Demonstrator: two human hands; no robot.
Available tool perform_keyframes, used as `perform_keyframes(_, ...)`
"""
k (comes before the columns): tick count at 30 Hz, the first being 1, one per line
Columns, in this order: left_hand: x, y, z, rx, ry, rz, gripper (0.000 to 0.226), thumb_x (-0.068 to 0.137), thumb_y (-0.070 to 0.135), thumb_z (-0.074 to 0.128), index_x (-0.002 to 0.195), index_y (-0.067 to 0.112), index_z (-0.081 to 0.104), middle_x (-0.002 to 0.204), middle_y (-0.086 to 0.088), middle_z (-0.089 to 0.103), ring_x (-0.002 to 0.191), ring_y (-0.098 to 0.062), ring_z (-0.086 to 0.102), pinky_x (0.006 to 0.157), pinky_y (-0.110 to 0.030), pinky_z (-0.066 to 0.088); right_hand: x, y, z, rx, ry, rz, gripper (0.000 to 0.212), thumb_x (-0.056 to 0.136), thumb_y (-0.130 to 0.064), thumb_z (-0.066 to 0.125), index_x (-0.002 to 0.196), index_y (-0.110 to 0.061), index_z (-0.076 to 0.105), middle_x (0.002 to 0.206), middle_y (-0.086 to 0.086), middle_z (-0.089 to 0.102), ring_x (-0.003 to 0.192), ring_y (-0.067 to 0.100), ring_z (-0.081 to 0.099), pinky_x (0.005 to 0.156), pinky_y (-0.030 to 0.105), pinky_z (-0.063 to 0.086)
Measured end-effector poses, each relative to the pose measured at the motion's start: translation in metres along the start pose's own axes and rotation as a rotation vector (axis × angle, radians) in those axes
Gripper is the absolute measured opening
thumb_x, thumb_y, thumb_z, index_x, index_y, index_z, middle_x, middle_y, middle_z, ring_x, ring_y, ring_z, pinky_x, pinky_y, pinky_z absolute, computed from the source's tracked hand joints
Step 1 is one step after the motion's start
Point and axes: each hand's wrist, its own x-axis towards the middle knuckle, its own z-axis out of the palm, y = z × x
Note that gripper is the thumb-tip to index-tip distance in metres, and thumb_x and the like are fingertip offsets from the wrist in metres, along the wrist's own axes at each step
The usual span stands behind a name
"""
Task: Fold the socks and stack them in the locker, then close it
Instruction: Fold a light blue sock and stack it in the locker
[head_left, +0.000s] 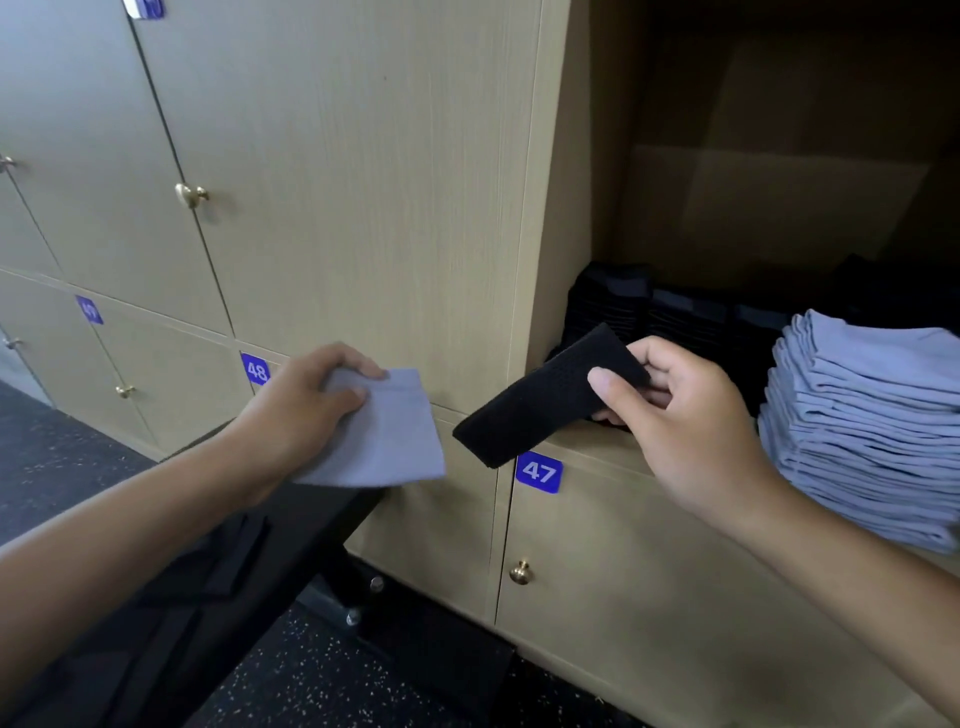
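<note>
Closed locker doors, labels 47 (538, 472) and 48 (255, 370), brass knobs (520, 572) (one per door). Black bench (249, 561) on speckled floor (311, 680).

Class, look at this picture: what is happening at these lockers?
A person is putting folded socks away. The left hand holds a folded grey sock outside the open locker; the right hand pinches a folded black sock at its front edge. Inside sit black socks and a grey stack.

Single head-worn wide-angle view, looking forward and down, close to open locker (779, 208) front (edges bowed by lens); both forearms enter from bottom corners.
</note>
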Motion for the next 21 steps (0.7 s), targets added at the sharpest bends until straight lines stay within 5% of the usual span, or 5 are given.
perform_keyframes(5, -0.013, 0.013, 0.017, 0.138, -0.053, 0.088, 0.036, 0.097, 0.014, 0.056, 0.088, 0.045, 0.072, 0.103, 0.011, 0.074, 0.100, -0.017, 0.067, 0.095, -0.039, 0.050, 0.001, -0.008, 0.004, -0.036, 0.100, -0.057, 0.021, 0.089, -0.023, 0.075, 0.073, -0.019, 0.062, 0.063, -0.005, 0.065, 0.058, 0.013, 0.057, 0.064, 0.035, 0.054)
perform_keyframes(8, -0.023, 0.027, 0.033, 0.168, -0.073, 0.169, 0.023, 0.097, 0.023, 0.063, 0.088, 0.042, 0.073, 0.099, 0.021, 0.074, 0.097, 0.000, 0.066, 0.087, -0.017, 0.049, -0.004, -0.018, 0.013, -0.120, 0.108, -0.080, 0.025, 0.086, -0.020, 0.077, 0.068, -0.019, 0.059, 0.057, -0.011, 0.059, 0.053, 0.005, 0.053, 0.054, 0.012, 0.039)
perform_keyframes(13, -0.039, 0.045, 0.055, 0.128, -0.204, 0.236, 0.016, 0.085, 0.045, 0.077, 0.094, 0.033, 0.071, 0.091, 0.017, 0.073, 0.089, 0.000, 0.067, 0.081, -0.024, 0.051, -0.016, -0.025, 0.036, -0.090, 0.077, -0.019, 0.020, 0.084, -0.023, 0.077, 0.072, -0.013, 0.064, 0.062, 0.000, 0.067, 0.059, 0.016, 0.065, 0.061, 0.039, 0.056)
perform_keyframes(18, -0.041, 0.050, 0.057, 0.066, -0.397, 0.182, 0.060, 0.063, 0.068, 0.079, 0.107, 0.028, 0.068, 0.098, 0.000, 0.074, 0.098, -0.016, 0.070, 0.094, -0.045, 0.055, -0.019, -0.032, 0.040, -0.048, 0.068, 0.071, 0.025, 0.084, -0.027, 0.079, 0.071, -0.013, 0.063, 0.064, 0.003, 0.068, 0.059, 0.020, 0.068, 0.061, 0.038, 0.055)
perform_keyframes(21, -0.039, 0.049, 0.059, 0.051, -0.374, 0.174, 0.059, 0.063, 0.065, 0.082, 0.105, 0.026, 0.067, 0.096, 0.001, 0.074, 0.095, -0.016, 0.069, 0.090, -0.040, 0.056, -0.019, -0.037, 0.036, 0.051, 0.013, 0.130, 0.027, 0.087, -0.031, 0.077, 0.074, -0.011, 0.064, 0.061, 0.004, 0.069, 0.056, 0.017, 0.071, 0.065, 0.036, 0.058)
